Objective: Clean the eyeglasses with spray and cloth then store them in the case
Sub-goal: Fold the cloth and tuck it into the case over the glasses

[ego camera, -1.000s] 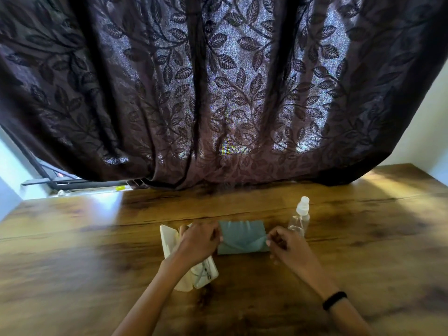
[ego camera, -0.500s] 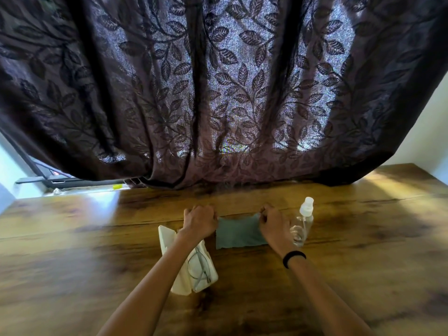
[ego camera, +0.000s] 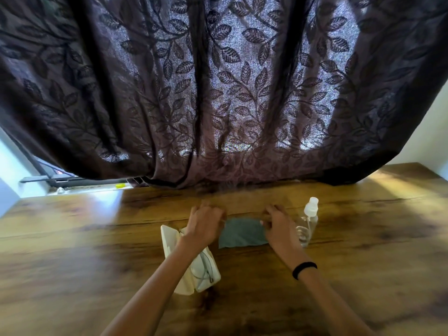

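Note:
A teal cloth (ego camera: 242, 234) lies folded flat on the wooden table (ego camera: 363, 251). My left hand (ego camera: 204, 224) is at its upper left corner and my right hand (ego camera: 278, 226) at its upper right corner. Both thumbs touch the cloth's edge, and the blurred fingers stretch forward past it. An open white case (ego camera: 169, 243) lies left of the cloth, partly under my left forearm. The eyeglasses (ego camera: 204, 269) rest inside it. A clear spray bottle (ego camera: 309, 223) with a white top stands just right of my right hand.
A dark leaf-patterned curtain (ego camera: 218, 93) hangs over the table's far edge. A window sill (ego camera: 84, 184) shows at the far left. A black band (ego camera: 304, 269) circles my right wrist.
Both hands carried the cloth's near edge away from me, folding it over. The curled fingers have loosened and stretched forward at the far corners.

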